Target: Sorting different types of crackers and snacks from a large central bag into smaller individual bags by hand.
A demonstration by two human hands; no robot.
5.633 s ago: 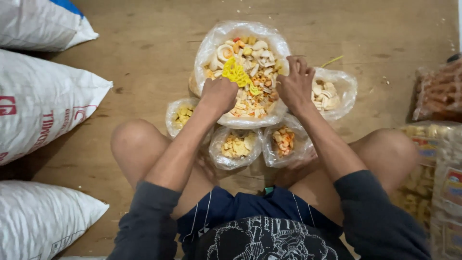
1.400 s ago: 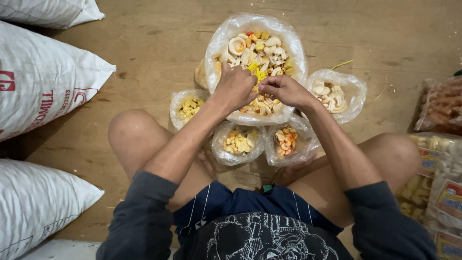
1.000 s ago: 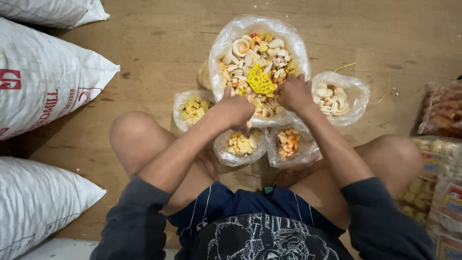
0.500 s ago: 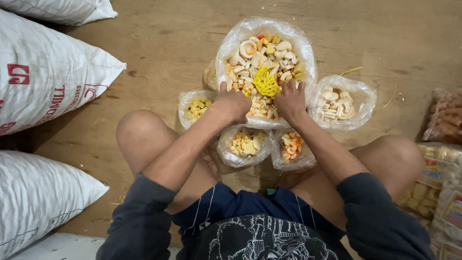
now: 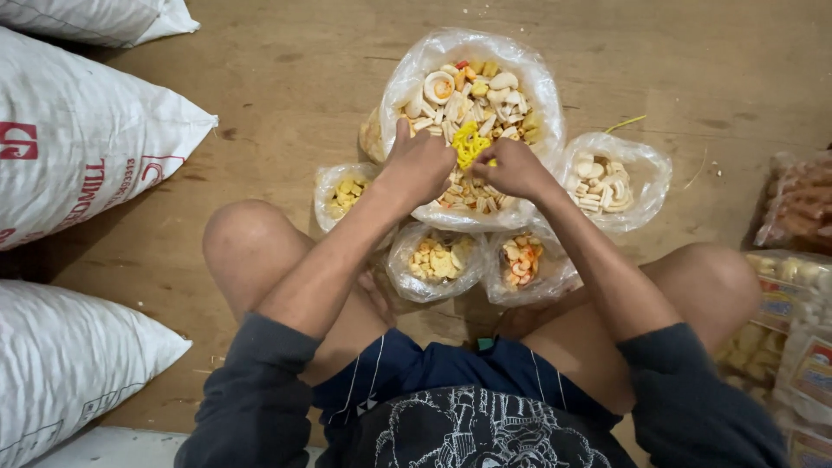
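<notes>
Yellow twisted snack pieces (image 5: pixel 469 143) are pinched between the two hands at the centre of the frame, just above the middle of the large clear bag (image 5: pixel 407 78) of mixed crackers. The left hand (image 5: pixel 419 163) is curled, knuckles up, with its thumb raised toward the bag's upper rim, and its fingertips are closed on the left side of the yellow cluster. The right hand (image 5: pixel 513 167) is closed in a narrow pinch on the cluster's right side. The piece appears to be held over the open bag so that anything dropped would fall back into the mix; this is a judgement only.

The large bag is kept wide open, its plastic rim rolled outward, which leaves the ring-shaped, shell-shaped and stick-shaped crackers within easy reach. Four smaller clear bags are set close around its lower edge, each opened upward: one with yellow pieces (image 5: pixel 345 194) at centre left, one with pale yellow chunks (image 5: pixel 436 258) below, one with orange and pink curls (image 5: pixel 520 260) beside it, and one with white rings (image 5: pixel 600 180) at centre right. Each smaller bag seems to be given one kind only, so sorting by type is suggested.

The bags are placed between the bare knees on the wooden floor (image 5: pixel 286 78). White woven sacks (image 5: pixel 78 147) are stacked along the left edge, and packaged snacks (image 5: pixel 793 286) are piled at the right edge.
</notes>
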